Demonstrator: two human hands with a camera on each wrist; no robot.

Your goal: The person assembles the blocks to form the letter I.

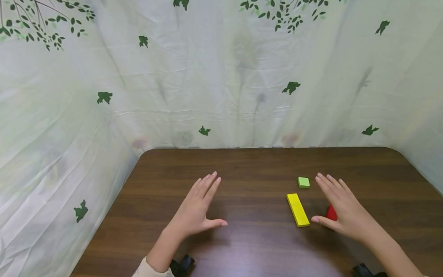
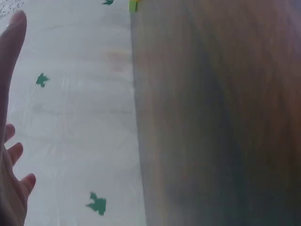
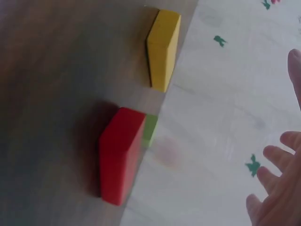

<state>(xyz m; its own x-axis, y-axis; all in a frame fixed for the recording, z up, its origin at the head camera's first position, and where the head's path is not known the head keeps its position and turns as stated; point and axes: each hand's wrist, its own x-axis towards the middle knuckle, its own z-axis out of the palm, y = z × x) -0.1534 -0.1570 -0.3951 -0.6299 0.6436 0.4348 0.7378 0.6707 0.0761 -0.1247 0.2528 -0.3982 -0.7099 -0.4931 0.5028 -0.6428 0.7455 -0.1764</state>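
Note:
My left hand (image 1: 195,211) hovers over the left half of the table, fingers straight and thumb apart, holding nothing. On the other side my right hand (image 1: 346,213) is spread in the same way above a red block (image 1: 331,213), most of which it hides in the head view. The right wrist view shows the whole red block (image 3: 121,155) on the table, apart from the fingers. Left of the right thumb lies a long yellow block (image 1: 298,210). A small green block (image 1: 303,182) sits beyond it, partly behind the red one in the right wrist view.
The brown wooden table (image 1: 256,165) has rounded far corners. Behind it hangs a pale cloth (image 1: 214,77) with green leaf and bird shapes, which also runs along the left and right sides. Dark straps (image 1: 182,265) show near the wrists.

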